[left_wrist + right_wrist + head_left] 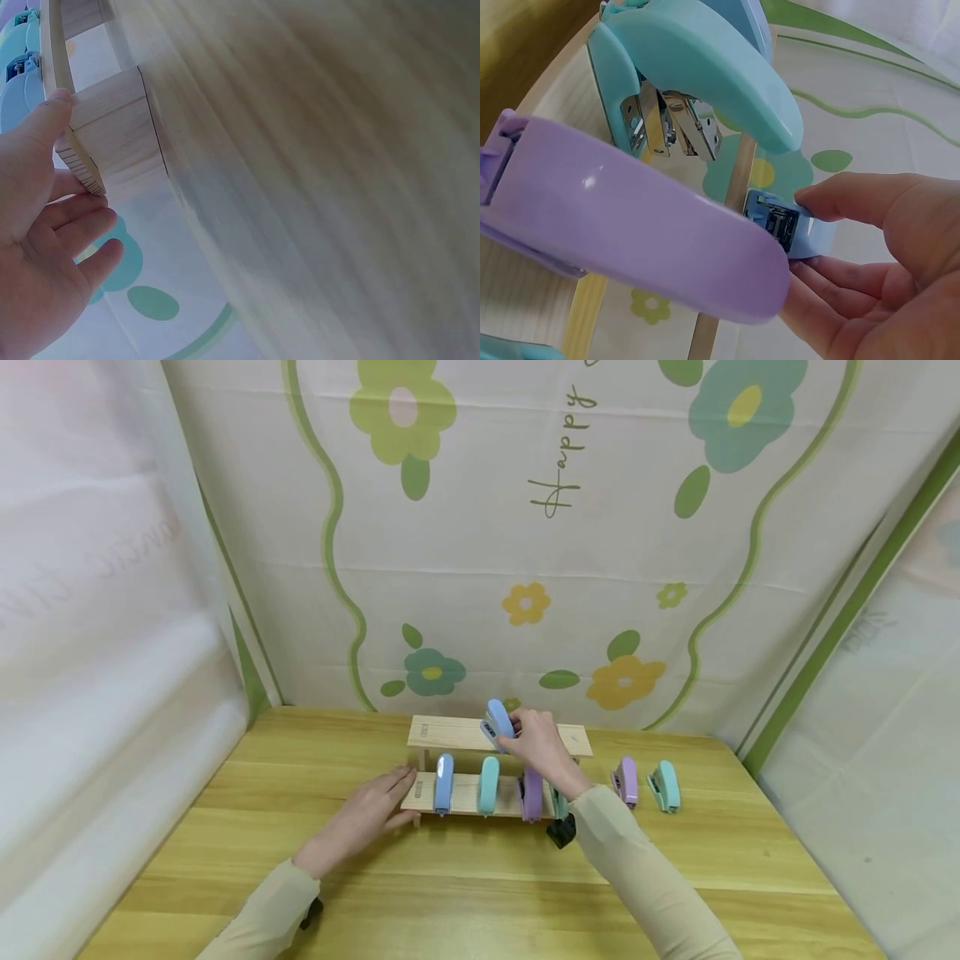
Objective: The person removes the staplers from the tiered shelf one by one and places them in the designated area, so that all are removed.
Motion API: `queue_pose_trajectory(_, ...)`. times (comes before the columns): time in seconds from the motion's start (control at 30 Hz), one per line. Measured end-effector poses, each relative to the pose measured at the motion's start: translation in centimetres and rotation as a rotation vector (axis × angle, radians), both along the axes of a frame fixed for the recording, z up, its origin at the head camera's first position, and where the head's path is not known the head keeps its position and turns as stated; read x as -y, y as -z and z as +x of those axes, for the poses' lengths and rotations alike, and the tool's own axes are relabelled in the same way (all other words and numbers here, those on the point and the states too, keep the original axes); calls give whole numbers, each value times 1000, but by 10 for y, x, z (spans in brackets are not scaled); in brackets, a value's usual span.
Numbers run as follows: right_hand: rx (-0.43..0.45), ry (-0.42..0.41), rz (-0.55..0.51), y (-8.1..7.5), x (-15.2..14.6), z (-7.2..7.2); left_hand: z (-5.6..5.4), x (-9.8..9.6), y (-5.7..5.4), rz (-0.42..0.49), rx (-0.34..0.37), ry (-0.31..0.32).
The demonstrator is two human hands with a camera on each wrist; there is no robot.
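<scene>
My right hand (542, 745) pinches a light blue stapler (498, 723) between thumb and fingers, tilted over the upper board of a two-step wooden rack (450, 732). In the right wrist view the stapler's (808, 234) metal end faces the camera. My left hand (367, 810) holds the left end of the lower board, its thumb (52, 116) on the front edge and the fingers around the end. On that board stand a blue stapler (444, 783), a mint stapler (488, 785) and a purple stapler (532, 793). Another mint stapler (558, 802) is partly hidden by my right wrist.
Right of the rack, a purple stapler (626, 782) and a mint stapler (665, 787) stand on the wooden table (480, 893). Close behind the rack hangs a flower-printed cloth (465, 552), with more cloth at both sides.
</scene>
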State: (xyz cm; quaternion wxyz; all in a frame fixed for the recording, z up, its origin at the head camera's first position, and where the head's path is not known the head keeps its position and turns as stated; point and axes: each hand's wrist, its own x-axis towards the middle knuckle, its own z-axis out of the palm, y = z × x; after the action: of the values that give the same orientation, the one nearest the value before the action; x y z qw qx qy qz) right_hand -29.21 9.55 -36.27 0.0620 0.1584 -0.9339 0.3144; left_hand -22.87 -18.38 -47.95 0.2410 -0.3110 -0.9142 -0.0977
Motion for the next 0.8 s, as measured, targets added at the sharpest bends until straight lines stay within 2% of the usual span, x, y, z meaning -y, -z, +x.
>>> queue_pose_trajectory(0.53,-49,30,-28,-2,-12,0,0,-1,0,4,25,-8)
queue_pose_trajectory(0.8,-44,59,-37,-4,-22,0,1,-1,-1,-7,40,-19)
